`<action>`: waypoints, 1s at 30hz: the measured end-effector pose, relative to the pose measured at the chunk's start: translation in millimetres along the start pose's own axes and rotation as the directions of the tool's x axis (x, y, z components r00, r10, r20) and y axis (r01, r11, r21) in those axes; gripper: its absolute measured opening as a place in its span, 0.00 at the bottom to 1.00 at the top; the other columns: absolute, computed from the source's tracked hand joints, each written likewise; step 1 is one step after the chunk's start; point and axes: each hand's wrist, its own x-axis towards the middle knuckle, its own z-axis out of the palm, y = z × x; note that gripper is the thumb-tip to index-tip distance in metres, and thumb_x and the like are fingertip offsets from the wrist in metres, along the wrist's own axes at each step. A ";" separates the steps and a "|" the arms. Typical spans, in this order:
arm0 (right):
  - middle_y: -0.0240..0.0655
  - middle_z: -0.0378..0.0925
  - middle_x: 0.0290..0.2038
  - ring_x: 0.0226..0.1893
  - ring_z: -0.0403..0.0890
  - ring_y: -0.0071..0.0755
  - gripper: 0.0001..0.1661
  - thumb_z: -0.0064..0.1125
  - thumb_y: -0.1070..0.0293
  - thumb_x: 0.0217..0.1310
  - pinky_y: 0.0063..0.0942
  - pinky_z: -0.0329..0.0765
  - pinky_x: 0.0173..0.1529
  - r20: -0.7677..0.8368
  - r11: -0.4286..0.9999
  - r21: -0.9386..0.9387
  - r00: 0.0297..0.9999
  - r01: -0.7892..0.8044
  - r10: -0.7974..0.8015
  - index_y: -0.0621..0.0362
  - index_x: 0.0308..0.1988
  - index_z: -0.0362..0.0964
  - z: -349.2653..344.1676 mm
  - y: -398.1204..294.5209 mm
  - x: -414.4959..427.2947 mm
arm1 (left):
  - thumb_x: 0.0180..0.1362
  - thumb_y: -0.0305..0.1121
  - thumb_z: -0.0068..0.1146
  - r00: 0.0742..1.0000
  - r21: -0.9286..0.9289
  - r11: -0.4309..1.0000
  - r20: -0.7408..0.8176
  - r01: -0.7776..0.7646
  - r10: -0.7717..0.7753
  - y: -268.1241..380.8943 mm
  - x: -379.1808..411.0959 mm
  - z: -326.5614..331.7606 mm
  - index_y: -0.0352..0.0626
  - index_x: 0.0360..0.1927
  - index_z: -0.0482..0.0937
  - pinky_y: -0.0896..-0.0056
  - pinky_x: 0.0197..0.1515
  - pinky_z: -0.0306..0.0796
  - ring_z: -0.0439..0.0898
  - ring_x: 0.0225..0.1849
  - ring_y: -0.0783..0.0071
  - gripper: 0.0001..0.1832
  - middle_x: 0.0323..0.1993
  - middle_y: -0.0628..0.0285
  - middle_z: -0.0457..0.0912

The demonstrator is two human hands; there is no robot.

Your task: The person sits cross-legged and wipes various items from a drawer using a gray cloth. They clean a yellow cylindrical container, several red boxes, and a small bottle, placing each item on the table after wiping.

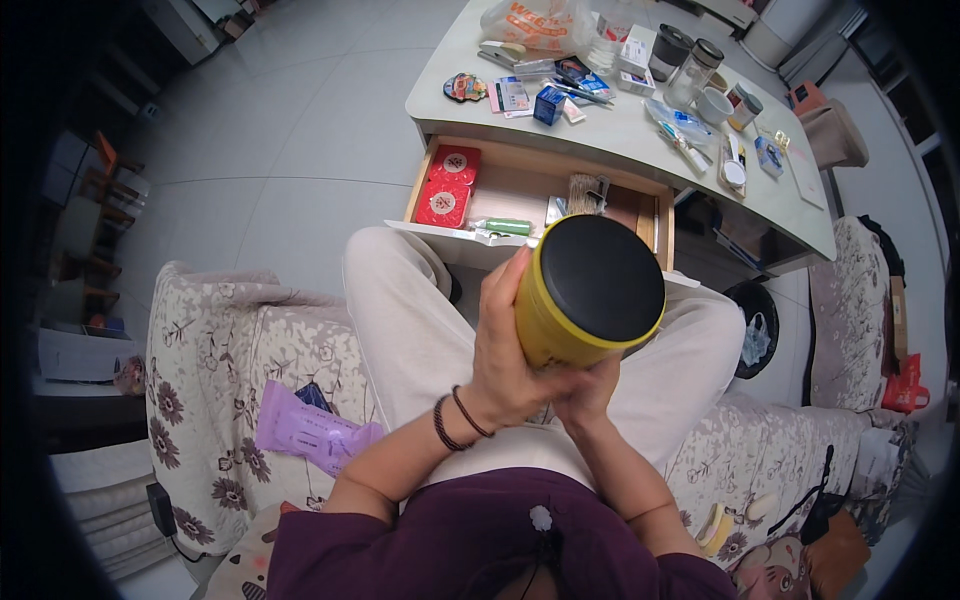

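A yellow cylindrical canister (551, 334) with a black lid (602, 277) is held above my lap, its lid tilted up towards me. My left hand (501, 341) wraps around the canister's left side and wears two dark bracelets at the wrist. Low on the canister, my right hand (592, 390) supports it from below; its fingers are partly hidden and blurred. Just beyond the canister is a pulled-out drawer (517, 191) with two red square tins (444, 204), a green packet (506, 226) and a bundle of cotton swabs (582, 193).
The white table (465, 124) bears a plastic bag (536, 26), a blue box (549, 106), a glass jar (694, 75) and a white cup (714, 106). A purple wipes pack (311, 435) lies on the floral sofa (247, 352). At right stands a black bin (750, 330).
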 end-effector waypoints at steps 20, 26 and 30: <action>0.38 0.71 0.46 0.42 0.71 0.24 0.27 0.55 0.56 0.58 0.25 0.69 0.48 0.473 0.981 0.072 0.873 -0.178 0.123 0.67 0.49 0.68 3.9 -105.1 64.1 | 0.35 0.42 0.75 0.879 -0.629 0.615 0.363 0.476 -0.309 -13.1 -6.8 -7.6 0.40 0.66 0.50 0.68 0.62 0.58 0.64 0.60 0.70 0.57 0.59 0.60 0.65; 0.43 0.72 0.47 0.48 0.73 0.35 0.34 0.65 0.59 0.46 0.30 0.68 0.54 0.707 0.695 -0.293 0.638 0.656 -0.305 0.64 0.53 0.69 15.6 -131.2 58.2 | 0.29 0.41 0.76 0.958 -0.208 0.959 0.249 0.194 -0.140 -13.5 8.3 -28.7 0.38 0.60 0.59 0.68 0.55 0.66 0.73 0.53 0.66 0.53 0.51 0.55 0.72; 0.43 0.74 0.46 0.46 0.75 0.37 0.28 0.62 0.62 0.50 0.30 0.69 0.53 0.680 0.957 -0.073 0.716 0.280 -0.158 0.63 0.50 0.71 17.1 -123.5 73.0 | 0.29 0.42 0.76 0.963 -0.212 0.969 0.262 0.127 -0.069 -7.6 15.0 -30.1 0.37 0.60 0.59 0.66 0.55 0.66 0.73 0.54 0.62 0.53 0.53 0.53 0.71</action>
